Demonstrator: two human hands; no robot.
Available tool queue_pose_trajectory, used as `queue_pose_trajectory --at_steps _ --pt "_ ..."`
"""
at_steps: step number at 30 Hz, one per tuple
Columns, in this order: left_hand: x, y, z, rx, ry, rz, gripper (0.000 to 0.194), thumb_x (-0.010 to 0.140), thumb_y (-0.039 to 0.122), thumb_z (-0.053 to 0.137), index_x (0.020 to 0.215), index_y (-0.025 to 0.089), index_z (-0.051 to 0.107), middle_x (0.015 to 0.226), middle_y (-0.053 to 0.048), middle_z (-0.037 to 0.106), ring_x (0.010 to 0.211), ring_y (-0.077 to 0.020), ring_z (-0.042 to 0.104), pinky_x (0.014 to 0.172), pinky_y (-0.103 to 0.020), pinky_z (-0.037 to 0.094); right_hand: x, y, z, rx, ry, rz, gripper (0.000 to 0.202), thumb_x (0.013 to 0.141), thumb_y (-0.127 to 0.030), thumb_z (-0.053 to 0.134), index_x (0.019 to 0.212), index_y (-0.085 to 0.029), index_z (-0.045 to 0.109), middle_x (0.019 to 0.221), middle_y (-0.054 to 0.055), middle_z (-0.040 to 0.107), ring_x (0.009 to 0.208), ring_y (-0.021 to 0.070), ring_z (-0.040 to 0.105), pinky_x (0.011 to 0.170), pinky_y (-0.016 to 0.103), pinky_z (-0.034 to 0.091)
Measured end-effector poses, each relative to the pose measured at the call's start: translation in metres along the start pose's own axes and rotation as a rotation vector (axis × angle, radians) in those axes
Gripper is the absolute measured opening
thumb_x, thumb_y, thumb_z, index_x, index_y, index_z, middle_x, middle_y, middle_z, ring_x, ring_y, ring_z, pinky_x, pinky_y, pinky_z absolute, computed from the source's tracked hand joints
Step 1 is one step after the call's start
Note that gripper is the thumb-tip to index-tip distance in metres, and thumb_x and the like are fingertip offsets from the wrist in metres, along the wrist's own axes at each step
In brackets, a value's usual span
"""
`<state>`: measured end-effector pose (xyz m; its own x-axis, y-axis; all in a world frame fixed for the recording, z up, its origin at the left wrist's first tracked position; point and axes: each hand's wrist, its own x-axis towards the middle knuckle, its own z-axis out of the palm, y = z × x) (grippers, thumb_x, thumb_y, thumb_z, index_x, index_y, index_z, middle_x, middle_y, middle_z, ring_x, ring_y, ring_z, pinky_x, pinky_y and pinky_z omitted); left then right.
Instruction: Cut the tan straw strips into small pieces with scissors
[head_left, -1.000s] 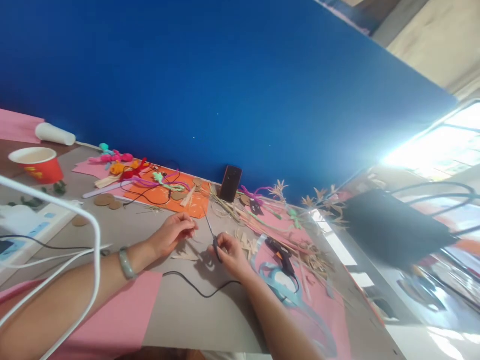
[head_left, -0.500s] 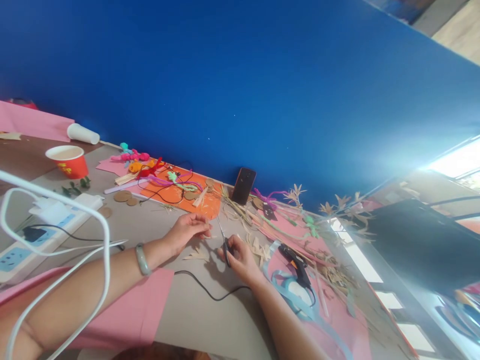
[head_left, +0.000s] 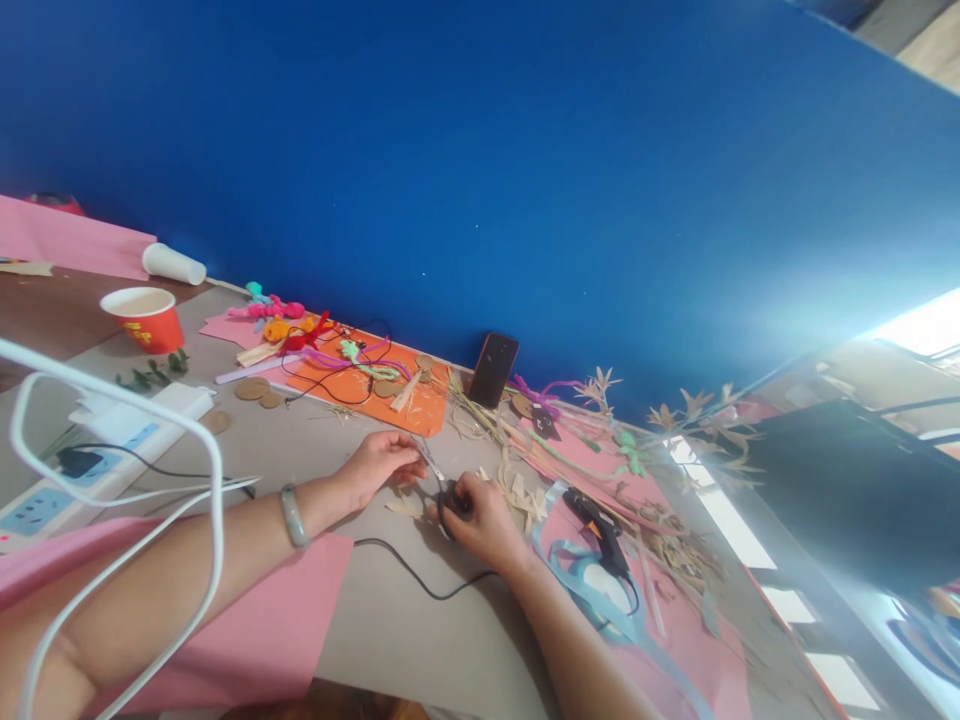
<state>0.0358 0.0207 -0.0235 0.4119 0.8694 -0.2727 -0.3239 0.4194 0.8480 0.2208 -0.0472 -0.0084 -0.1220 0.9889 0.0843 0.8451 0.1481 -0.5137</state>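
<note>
My right hand (head_left: 486, 520) is wrapped round the black handles of a pair of scissors (head_left: 433, 462), whose metal blades point up and left. Just left of them my left hand (head_left: 381, 468), with a pale bangle on the wrist, pinches its thumb and fingers together. Whatever lies between those fingertips is too small to make out. The blades reach right up to the left fingertips. Beneath and beside the hands lie pale cut scraps (head_left: 521, 495), thin and dry like husk or leaf.
A hot glue gun (head_left: 604, 530) and light blue ribbon (head_left: 600, 600) lie on pink paper at right. Behind stands a phone (head_left: 493, 370). Coloured pipe cleaners (head_left: 352, 355) lie on an orange sheet. At left are a red paper cup (head_left: 146, 325), a power strip (head_left: 105, 470) and looping white cable (head_left: 214, 500).
The scissors have tilted left and their blades have come up to my left fingertips. My left hand stays pinched in nearly the same place. The whole view has shifted slightly.
</note>
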Motion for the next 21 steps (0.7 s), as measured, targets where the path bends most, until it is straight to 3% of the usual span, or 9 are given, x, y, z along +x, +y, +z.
queue_pose_trajectory --at_steps 14,21 --pt "0.000 0.001 0.000 0.024 0.015 -0.052 0.019 0.067 0.021 0.075 0.074 0.010 0.061 0.064 -0.005 0.068 0.059 -0.0138 0.067 0.052 -0.019 0.051 0.002 0.009 0.008 0.015 -0.005 0.003 0.032 0.072 -0.035 0.062 0.059 -0.022 0.036 0.050 -0.007 0.041 0.052 0.0108 0.035 0.056 0.025 0.028" --pt "0.002 0.007 0.000 -0.088 0.044 0.011 0.020 0.072 0.024 0.073 0.077 0.012 0.058 0.081 -0.008 0.071 0.067 -0.0138 0.068 0.059 -0.020 0.052 0.002 0.006 0.001 0.075 0.057 0.022 0.032 0.072 -0.040 0.062 0.062 -0.022 0.037 0.051 -0.006 0.043 0.051 0.0107 0.037 0.052 0.024 0.029"
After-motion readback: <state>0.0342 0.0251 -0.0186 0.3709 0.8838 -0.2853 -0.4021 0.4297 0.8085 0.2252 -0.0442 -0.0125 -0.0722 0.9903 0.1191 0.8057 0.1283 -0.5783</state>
